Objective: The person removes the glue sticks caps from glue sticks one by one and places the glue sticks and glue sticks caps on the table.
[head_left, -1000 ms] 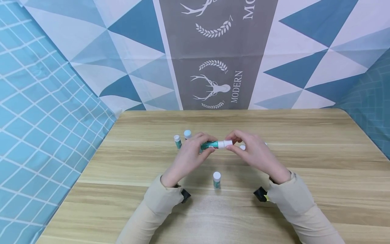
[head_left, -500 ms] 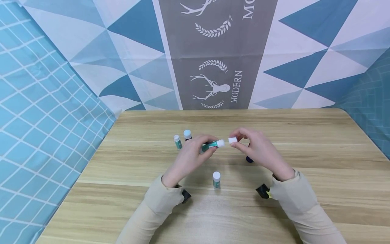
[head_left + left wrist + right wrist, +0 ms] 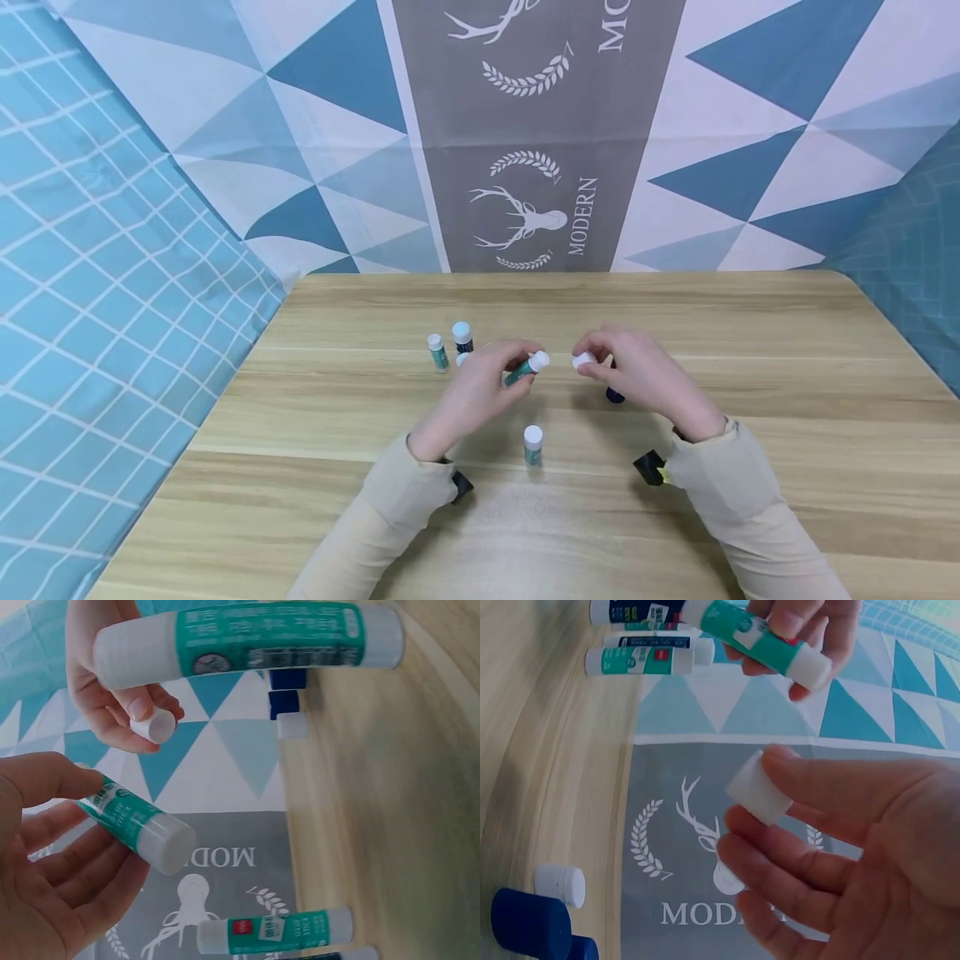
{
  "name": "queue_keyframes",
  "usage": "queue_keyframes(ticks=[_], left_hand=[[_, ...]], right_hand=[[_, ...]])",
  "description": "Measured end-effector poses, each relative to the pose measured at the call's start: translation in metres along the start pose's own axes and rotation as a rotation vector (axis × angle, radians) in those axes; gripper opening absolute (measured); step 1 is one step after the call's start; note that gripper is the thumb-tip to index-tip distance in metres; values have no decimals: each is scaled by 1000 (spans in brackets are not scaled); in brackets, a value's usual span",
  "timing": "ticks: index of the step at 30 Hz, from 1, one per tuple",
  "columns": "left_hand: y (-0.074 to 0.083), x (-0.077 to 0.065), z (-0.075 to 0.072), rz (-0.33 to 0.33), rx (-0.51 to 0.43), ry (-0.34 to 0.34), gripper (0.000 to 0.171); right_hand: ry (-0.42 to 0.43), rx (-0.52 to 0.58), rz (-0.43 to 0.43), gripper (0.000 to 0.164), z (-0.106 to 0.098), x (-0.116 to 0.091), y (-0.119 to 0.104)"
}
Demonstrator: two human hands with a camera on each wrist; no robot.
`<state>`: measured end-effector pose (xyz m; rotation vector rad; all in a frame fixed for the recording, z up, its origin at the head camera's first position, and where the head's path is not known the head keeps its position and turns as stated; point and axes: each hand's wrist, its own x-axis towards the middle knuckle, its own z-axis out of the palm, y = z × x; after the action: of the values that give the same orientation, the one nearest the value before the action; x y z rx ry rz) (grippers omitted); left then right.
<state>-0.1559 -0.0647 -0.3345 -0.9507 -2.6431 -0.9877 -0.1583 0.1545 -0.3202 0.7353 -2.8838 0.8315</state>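
My left hand point(image 3: 476, 392) holds a green glue stick point(image 3: 519, 372) between thumb and fingers, its white end tilted up to the right. The cap is off it. A short gap to the right, my right hand point(image 3: 637, 375) pinches a small white cap point(image 3: 582, 360) between thumb and fingertips. In the right wrist view the cap point(image 3: 759, 787) sits at the thumb tip, with the other fingers loosely bent below. The left wrist view shows the held glue stick point(image 3: 135, 817) with its label partly covered by the thumb.
Another capped glue stick point(image 3: 533, 446) stands on the wooden table point(image 3: 225, 500) between the forearms. Behind the left hand are a green glue stick point(image 3: 437, 353) and a dark blue one point(image 3: 462, 337). Dark blue caps point(image 3: 531, 922) and a white cap point(image 3: 560, 885) stand near the right hand.
The white cap has come off the glue stick, moving right with my right hand. My left hand has since tipped the glue stick more upright and shifted slightly toward the right.
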Motion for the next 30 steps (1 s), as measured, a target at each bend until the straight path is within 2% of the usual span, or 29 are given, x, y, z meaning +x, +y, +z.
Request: queue_keyframes(ticks=[7, 12, 17, 20, 30], left_hand=[[-3, 0, 6, -23, -12, -39, 16], [-6, 0, 8, -69, 9, -87, 17], [-9, -1, 10, -87, 54, -148, 23], [-11, -1, 11, -98, 69, -159, 17], [-15, -1, 15, -127, 166, -189, 14]], right_hand=[[-100, -75, 39, 13, 7, 1, 9], [-153, -133, 20, 14, 14, 4, 17], [-193, -100, 9, 14, 23, 6, 22], [-220, -98, 18, 17, 27, 6, 22], [-265, -105, 121, 5, 34, 9, 26]])
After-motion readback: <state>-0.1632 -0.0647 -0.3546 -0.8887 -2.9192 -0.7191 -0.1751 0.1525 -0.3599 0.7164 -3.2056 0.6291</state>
